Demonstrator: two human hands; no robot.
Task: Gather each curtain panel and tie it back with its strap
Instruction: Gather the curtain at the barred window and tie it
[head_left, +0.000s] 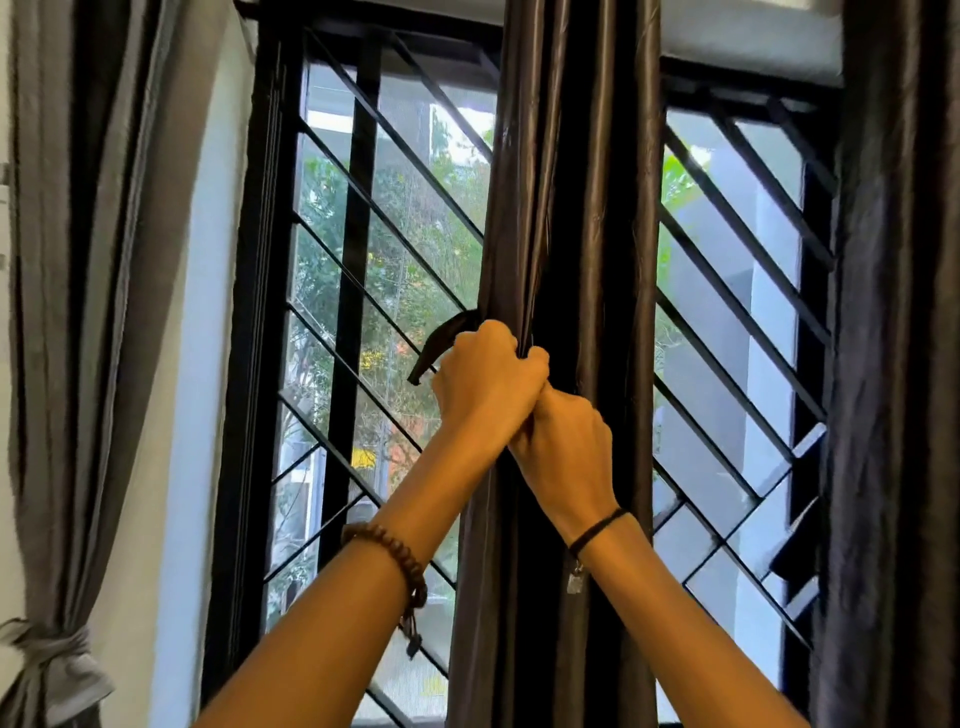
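A dark brown satin curtain panel (576, 182) hangs gathered in front of the middle of the window. My left hand (488, 382) is closed around its left folds, and a dark strap (441, 340) curls out to the left from under that hand. My right hand (563, 447) sits just below and against the left one, fingers closed into the gathered fabric. Whether the right hand also holds the strap is hidden.
A grey curtain (78, 312) hangs at the far left, tied back low down with a grey strap (49, 647). Another dark curtain panel (898, 364) hangs loose at the right edge. Behind is a black-framed window with a diagonal metal grille (379, 208).
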